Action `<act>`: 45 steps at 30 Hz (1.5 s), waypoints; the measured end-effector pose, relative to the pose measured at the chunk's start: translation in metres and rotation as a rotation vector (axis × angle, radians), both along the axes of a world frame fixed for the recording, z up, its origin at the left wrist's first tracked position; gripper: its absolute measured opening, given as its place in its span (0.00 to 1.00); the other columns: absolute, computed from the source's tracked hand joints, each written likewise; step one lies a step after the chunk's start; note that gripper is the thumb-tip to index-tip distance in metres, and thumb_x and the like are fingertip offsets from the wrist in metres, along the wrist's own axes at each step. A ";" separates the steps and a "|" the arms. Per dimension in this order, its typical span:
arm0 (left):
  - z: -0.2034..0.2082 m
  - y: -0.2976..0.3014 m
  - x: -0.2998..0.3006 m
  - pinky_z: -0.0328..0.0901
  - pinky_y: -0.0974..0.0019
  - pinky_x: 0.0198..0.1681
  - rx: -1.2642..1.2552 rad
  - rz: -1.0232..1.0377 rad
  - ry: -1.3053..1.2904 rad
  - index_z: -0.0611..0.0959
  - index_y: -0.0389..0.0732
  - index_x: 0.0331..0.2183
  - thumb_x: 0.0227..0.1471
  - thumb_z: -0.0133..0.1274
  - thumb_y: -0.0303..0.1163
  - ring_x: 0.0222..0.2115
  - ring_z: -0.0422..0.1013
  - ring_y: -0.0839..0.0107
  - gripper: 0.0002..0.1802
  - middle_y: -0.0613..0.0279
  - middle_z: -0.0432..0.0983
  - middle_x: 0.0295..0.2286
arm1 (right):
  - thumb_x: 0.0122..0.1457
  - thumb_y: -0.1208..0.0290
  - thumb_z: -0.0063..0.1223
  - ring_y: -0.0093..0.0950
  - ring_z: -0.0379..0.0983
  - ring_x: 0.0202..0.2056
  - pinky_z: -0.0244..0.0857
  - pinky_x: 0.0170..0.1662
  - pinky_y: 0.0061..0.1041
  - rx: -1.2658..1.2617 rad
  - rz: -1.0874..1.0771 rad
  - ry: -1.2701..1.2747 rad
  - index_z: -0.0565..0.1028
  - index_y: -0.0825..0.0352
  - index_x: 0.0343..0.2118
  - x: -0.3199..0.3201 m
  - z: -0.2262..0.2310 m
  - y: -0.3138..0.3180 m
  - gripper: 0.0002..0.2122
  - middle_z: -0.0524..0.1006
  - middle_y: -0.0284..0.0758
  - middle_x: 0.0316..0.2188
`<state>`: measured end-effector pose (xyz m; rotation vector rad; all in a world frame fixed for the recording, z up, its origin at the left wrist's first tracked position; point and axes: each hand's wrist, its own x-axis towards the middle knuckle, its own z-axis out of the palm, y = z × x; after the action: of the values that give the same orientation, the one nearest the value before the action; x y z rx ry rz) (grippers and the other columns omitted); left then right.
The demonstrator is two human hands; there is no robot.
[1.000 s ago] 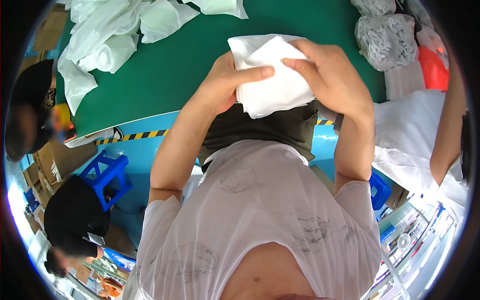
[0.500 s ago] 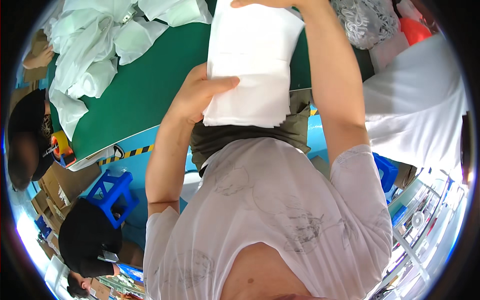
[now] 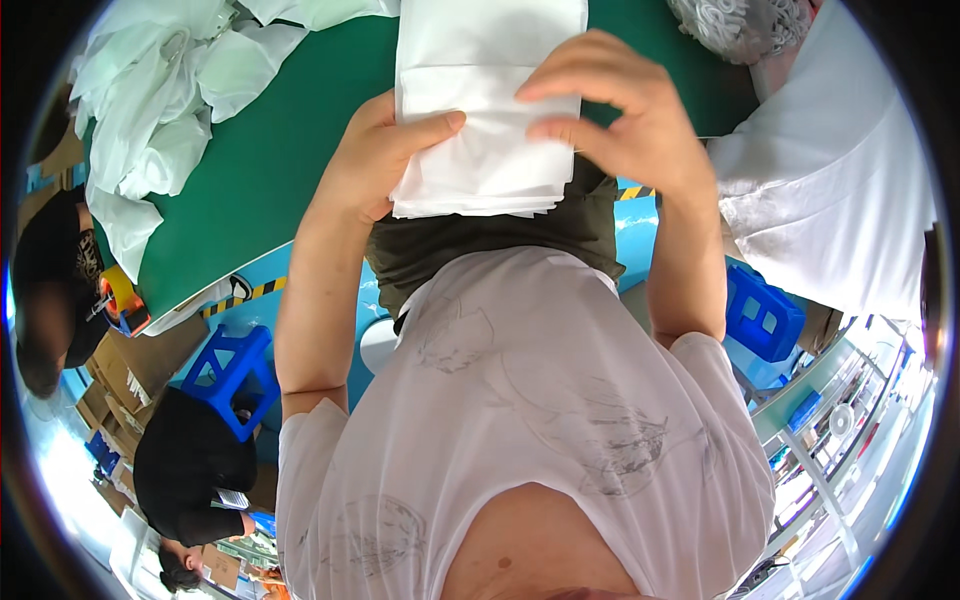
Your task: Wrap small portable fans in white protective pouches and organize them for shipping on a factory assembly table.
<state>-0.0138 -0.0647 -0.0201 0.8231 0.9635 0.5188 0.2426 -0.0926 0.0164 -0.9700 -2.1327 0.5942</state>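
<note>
A stack of thin white sheets [image 3: 490,95], either cloth or soft plastic, lies partly over the table's near edge, its layers fanned a little at the near end. My left hand [image 3: 390,160] grips its left side, thumb on top and fingers hidden underneath. Over the right side hovers my right hand [image 3: 630,120], thumb and fingers apart and slightly blurred, holding nothing. Whether its fingertips touch the top sheet I cannot tell.
Crumpled whitish bags [image 3: 165,90] cover the left of the green table [image 3: 310,120]. A clear bag of white cords [image 3: 745,25] lies far right, near a draped white cloth [image 3: 830,180]. Blue stools [image 3: 765,315] stand on both sides. People in black [image 3: 190,470] are at left, near a tape dispenser [image 3: 122,300].
My right hand has come back from the stack's far end to its right side and its fingers have spread. My left hand keeps its hold.
</note>
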 end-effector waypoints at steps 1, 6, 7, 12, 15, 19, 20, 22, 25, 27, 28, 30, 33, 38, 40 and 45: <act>0.002 0.000 0.001 0.73 0.63 0.45 0.018 -0.005 0.027 0.80 0.30 0.50 0.52 0.63 0.31 0.41 0.79 0.65 0.24 0.52 0.81 0.42 | 0.39 0.75 0.75 0.33 0.75 0.41 0.67 0.45 0.32 -0.069 -0.040 0.015 0.83 0.64 0.37 0.000 -0.009 -0.010 0.18 0.81 0.32 0.37; 0.003 0.000 -0.002 0.72 0.64 0.44 0.050 0.004 0.053 0.81 0.31 0.50 0.53 0.63 0.32 0.41 0.78 0.66 0.24 0.53 0.81 0.42 | 0.38 0.71 0.76 0.30 0.74 0.42 0.68 0.42 0.29 -0.088 -0.069 -0.078 0.85 0.60 0.37 0.000 -0.026 -0.018 0.18 0.81 0.30 0.38; 0.005 -0.001 -0.001 0.73 0.64 0.44 0.052 0.002 0.063 0.80 0.31 0.50 0.53 0.62 0.32 0.41 0.78 0.66 0.24 0.53 0.81 0.42 | 0.40 0.71 0.74 0.30 0.74 0.41 0.68 0.41 0.28 -0.107 -0.049 -0.065 0.85 0.60 0.37 0.001 -0.025 -0.016 0.17 0.81 0.29 0.38; 0.005 -0.002 0.003 0.74 0.64 0.43 0.069 -0.012 0.049 0.79 0.31 0.51 0.56 0.61 0.37 0.42 0.78 0.66 0.25 0.52 0.81 0.43 | 0.48 0.73 0.70 0.30 0.74 0.39 0.68 0.39 0.28 -0.091 0.004 -0.050 0.84 0.63 0.36 0.005 -0.028 -0.004 0.11 0.81 0.29 0.36; 0.015 -0.002 0.008 0.74 0.63 0.44 0.000 0.061 0.115 0.77 0.31 0.53 0.59 0.60 0.43 0.43 0.78 0.65 0.29 0.51 0.80 0.45 | 0.55 0.71 0.67 0.25 0.73 0.33 0.66 0.36 0.25 -0.078 -0.030 -0.012 0.83 0.66 0.36 0.006 -0.025 0.006 0.08 0.80 0.29 0.30; 0.015 -0.004 0.008 0.74 0.61 0.46 -0.148 0.255 -0.221 0.76 0.30 0.54 0.60 0.59 0.45 0.46 0.77 0.63 0.31 0.50 0.78 0.47 | 0.63 0.70 0.62 0.15 0.67 0.28 0.62 0.33 0.21 -0.487 -0.380 0.060 0.82 0.70 0.35 0.005 -0.020 0.034 0.08 0.76 0.25 0.24; 0.015 -0.004 0.007 0.73 0.61 0.47 -0.161 0.264 -0.190 0.76 0.29 0.54 0.59 0.60 0.43 0.46 0.77 0.63 0.30 0.50 0.78 0.47 | 0.64 0.69 0.60 0.12 0.65 0.28 0.60 0.32 0.20 -0.453 -0.469 0.080 0.81 0.71 0.35 0.007 -0.024 0.047 0.09 0.75 0.24 0.24; 0.008 -0.007 0.004 0.72 0.61 0.48 -0.039 0.165 -0.055 0.77 0.29 0.53 0.57 0.61 0.40 0.46 0.77 0.63 0.29 0.50 0.78 0.47 | 0.60 0.72 0.64 0.16 0.68 0.28 0.63 0.32 0.22 -0.508 -0.519 0.108 0.82 0.70 0.35 0.013 -0.028 0.070 0.06 0.77 0.26 0.25; 0.002 -0.008 0.004 0.71 0.62 0.48 0.052 0.062 0.109 0.78 0.28 0.52 0.55 0.62 0.35 0.45 0.77 0.64 0.27 0.50 0.79 0.46 | 0.58 0.75 0.62 0.32 0.79 0.29 0.70 0.32 0.27 -0.209 -0.593 0.129 0.82 0.72 0.35 0.017 -0.045 0.093 0.06 0.81 0.44 0.27; 0.001 -0.005 0.003 0.70 0.63 0.48 0.026 0.070 0.140 0.78 0.28 0.51 0.54 0.63 0.33 0.44 0.77 0.64 0.26 0.50 0.80 0.45 | 0.60 0.73 0.61 0.33 0.79 0.30 0.70 0.33 0.28 0.006 -0.731 0.153 0.82 0.73 0.34 0.000 -0.027 0.088 0.07 0.81 0.44 0.28; 0.002 -0.004 0.004 0.70 0.63 0.48 0.037 0.072 0.138 0.79 0.28 0.51 0.54 0.62 0.33 0.43 0.77 0.65 0.26 0.51 0.80 0.44 | 0.61 0.71 0.59 0.35 0.80 0.30 0.71 0.34 0.29 0.224 -0.861 0.178 0.82 0.74 0.34 -0.006 -0.010 0.080 0.09 0.82 0.45 0.30; 0.002 -0.006 0.002 0.70 0.63 0.47 0.026 0.086 0.142 0.79 0.28 0.50 0.54 0.62 0.33 0.43 0.77 0.65 0.25 0.51 0.80 0.43 | 0.58 0.68 0.60 0.41 0.81 0.34 0.74 0.38 0.34 0.064 -0.832 0.174 0.82 0.73 0.34 -0.004 0.013 0.047 0.11 0.83 0.47 0.35; 0.000 -0.004 0.001 0.71 0.64 0.46 0.034 0.086 0.098 0.79 0.28 0.50 0.55 0.62 0.33 0.42 0.77 0.65 0.24 0.51 0.81 0.42 | 0.49 0.76 0.71 0.25 0.72 0.29 0.65 0.32 0.25 0.085 -0.138 0.123 0.84 0.67 0.35 0.001 0.003 0.004 0.10 0.80 0.32 0.28; 0.002 -0.002 0.001 0.73 0.64 0.42 0.023 0.057 0.068 0.80 0.28 0.49 0.55 0.62 0.32 0.39 0.79 0.66 0.23 0.52 0.81 0.41 | 0.42 0.74 0.75 0.29 0.72 0.31 0.65 0.31 0.26 0.072 -0.149 0.019 0.84 0.65 0.35 -0.026 -0.013 -0.039 0.14 0.78 0.32 0.31; 0.000 -0.003 0.001 0.73 0.64 0.42 0.019 0.056 0.071 0.80 0.28 0.49 0.55 0.62 0.32 0.39 0.79 0.65 0.23 0.51 0.81 0.41 | 0.45 0.75 0.72 0.29 0.71 0.32 0.65 0.31 0.26 0.092 -0.152 -0.013 0.84 0.65 0.36 -0.026 -0.019 -0.043 0.13 0.77 0.32 0.31; -0.003 -0.005 0.003 0.74 0.65 0.41 0.047 0.083 0.069 0.79 0.28 0.48 0.55 0.62 0.34 0.39 0.79 0.66 0.24 0.51 0.81 0.40 | 0.51 0.79 0.67 0.31 0.73 0.32 0.67 0.32 0.28 0.131 -0.181 -0.071 0.83 0.67 0.34 -0.025 -0.023 -0.037 0.07 0.79 0.33 0.30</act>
<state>-0.0106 -0.0694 -0.0232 0.8509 1.0557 0.5895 0.2180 -0.1295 -0.0066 -1.1096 -2.0882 0.3322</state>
